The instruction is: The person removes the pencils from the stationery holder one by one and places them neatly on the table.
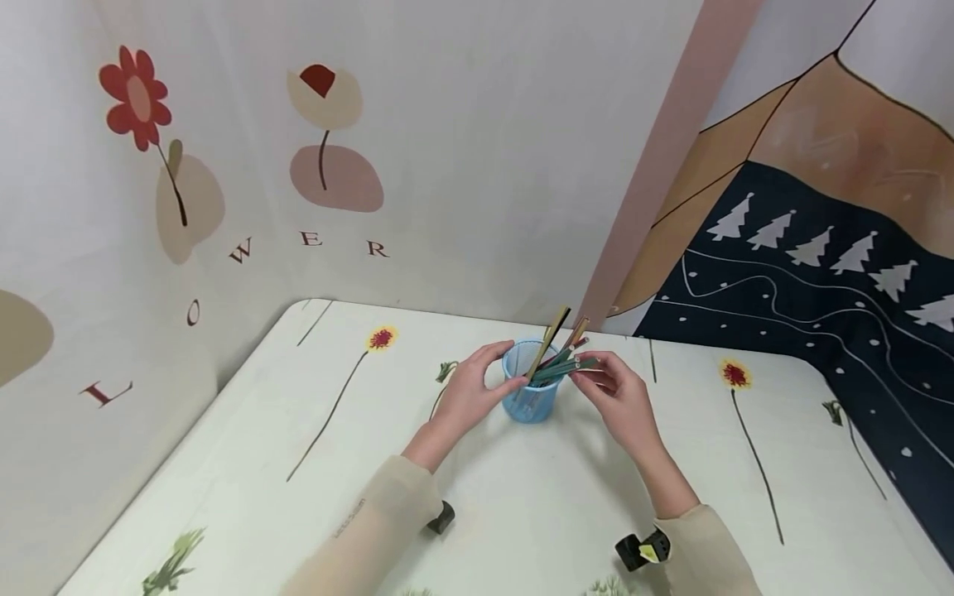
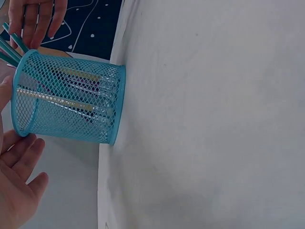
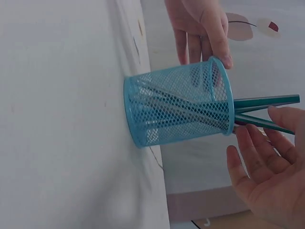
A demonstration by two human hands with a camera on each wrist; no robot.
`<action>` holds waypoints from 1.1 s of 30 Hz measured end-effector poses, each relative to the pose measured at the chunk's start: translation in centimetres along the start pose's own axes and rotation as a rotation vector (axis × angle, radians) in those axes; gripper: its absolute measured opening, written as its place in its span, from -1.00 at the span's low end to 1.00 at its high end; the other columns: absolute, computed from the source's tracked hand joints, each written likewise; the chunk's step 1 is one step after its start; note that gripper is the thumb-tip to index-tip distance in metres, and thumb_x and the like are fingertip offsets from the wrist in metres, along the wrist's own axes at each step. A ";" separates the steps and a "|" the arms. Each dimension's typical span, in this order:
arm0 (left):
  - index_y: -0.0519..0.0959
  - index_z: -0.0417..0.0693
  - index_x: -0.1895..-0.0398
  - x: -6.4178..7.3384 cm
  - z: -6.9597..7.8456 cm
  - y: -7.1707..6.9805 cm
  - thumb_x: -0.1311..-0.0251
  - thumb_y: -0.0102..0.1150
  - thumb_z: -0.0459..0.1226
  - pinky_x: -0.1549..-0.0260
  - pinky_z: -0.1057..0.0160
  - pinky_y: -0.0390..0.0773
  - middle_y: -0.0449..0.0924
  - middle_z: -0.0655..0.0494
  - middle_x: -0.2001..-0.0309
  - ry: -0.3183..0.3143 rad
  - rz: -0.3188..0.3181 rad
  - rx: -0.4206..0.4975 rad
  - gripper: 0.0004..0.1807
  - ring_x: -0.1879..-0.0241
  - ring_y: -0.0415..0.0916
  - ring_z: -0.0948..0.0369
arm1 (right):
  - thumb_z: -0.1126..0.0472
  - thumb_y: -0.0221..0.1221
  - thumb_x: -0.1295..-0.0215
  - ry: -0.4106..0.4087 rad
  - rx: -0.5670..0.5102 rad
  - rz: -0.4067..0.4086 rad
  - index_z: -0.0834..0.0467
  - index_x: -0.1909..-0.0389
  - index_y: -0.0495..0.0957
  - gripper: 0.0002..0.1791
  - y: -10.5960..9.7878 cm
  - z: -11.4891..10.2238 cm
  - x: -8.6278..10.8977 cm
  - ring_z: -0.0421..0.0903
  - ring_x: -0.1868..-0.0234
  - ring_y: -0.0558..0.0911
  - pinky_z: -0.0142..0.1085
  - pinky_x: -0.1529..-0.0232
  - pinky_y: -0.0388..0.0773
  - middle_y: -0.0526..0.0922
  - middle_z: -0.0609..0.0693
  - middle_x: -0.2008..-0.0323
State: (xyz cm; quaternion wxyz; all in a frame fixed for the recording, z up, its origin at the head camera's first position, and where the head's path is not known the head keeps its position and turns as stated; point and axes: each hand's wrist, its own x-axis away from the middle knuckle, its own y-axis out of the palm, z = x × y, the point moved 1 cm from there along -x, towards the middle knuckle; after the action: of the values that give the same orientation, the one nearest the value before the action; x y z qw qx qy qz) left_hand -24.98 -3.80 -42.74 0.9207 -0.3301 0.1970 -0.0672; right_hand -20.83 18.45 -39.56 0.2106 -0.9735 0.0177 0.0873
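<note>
Beige sleeves point(image 1: 373, 521) reach in over the near edge of a white table point(image 1: 522, 513), a small black device point(image 1: 641, 550) at each wrist. Near the middle of the table's far edge, between the two hands, a blue mesh cup point(image 1: 532, 406) appears to stand upright. Pencils point(image 1: 555, 370) poke out of its mouth: several green ones slant to the right, and a gold one point(image 1: 547, 343) rises more steeply.

The left hand point(image 1: 473, 389) spans the cup, thumb and fingers set wide apart, holding it lightly at the rim. The right hand point(image 1: 619, 397) is at the outer ends of the green pencils, fingers half curled (whether they pinch a pencil or merely touch one, I cannot tell).

The step in hand looks like handling the pencils while the left hand steadies the cup; whether they are going in, coming out or being straightened is unclear. The next move seems to call for a firm left hold, so the cup does not tip, and for right fingers that guide the slanting ends clear of the rim.
</note>
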 end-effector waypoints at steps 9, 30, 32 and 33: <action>0.42 -0.06 -0.38 -0.3 0.2 -0.2 -0.22 0.34 -0.02 -0.37 0.00 0.43 0.47 0.01 -0.36 0.002 0.012 0.051 -0.30 -0.34 0.46 0.05 | 0.34 0.15 -0.42 -0.003 -0.090 0.042 0.34 0.01 0.52 -0.80 0.3 -1.0 -0.6 -0.48 0.13 0.63 -0.63 0.04 0.59 0.64 0.28 -0.05; 0.42 -0.06 -0.37 -0.3 0.1 -0.2 -0.19 0.38 -0.05 -0.37 -0.01 0.43 0.51 -0.02 -0.33 -0.020 0.005 0.107 -0.30 -0.34 0.45 0.03 | 0.41 0.14 -0.39 -0.212 -0.334 0.337 0.23 -0.12 0.29 -0.64 -1.8 -3.0 -1.5 -0.37 0.26 0.74 -0.46 0.17 0.71 0.73 -0.32 0.28; 0.42 -0.06 -0.36 -0.1 -0.1 0.0 -0.19 0.38 -0.05 -0.36 -0.02 0.44 0.52 -0.03 -0.31 -0.024 0.004 0.108 -0.30 -0.33 0.46 0.03 | 0.40 0.16 -0.38 -0.235 -0.369 0.372 0.21 -0.13 0.28 -0.62 -2.1 -3.1 -1.5 -0.34 0.28 0.75 -0.45 0.17 0.71 0.75 -0.25 0.28; 0.42 -0.07 -0.36 0.1 -0.1 0.0 -0.18 0.38 -0.06 -0.36 -0.03 0.44 0.53 -0.04 -0.31 -0.029 0.004 0.110 -0.30 -0.32 0.47 0.02 | 0.40 0.16 -0.38 -0.249 -0.391 0.387 0.22 -0.13 0.27 -0.61 -2.3 -3.2 -1.5 -0.32 0.29 0.75 -0.44 0.18 0.72 0.75 -0.21 0.28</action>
State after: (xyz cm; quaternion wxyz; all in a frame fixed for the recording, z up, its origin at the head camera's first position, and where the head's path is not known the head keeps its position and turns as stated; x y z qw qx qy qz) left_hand -24.98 -3.86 -42.90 0.9404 -0.2794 0.1802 -0.0714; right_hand -21.59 19.23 -35.51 -0.0007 -0.9559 0.1600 0.2464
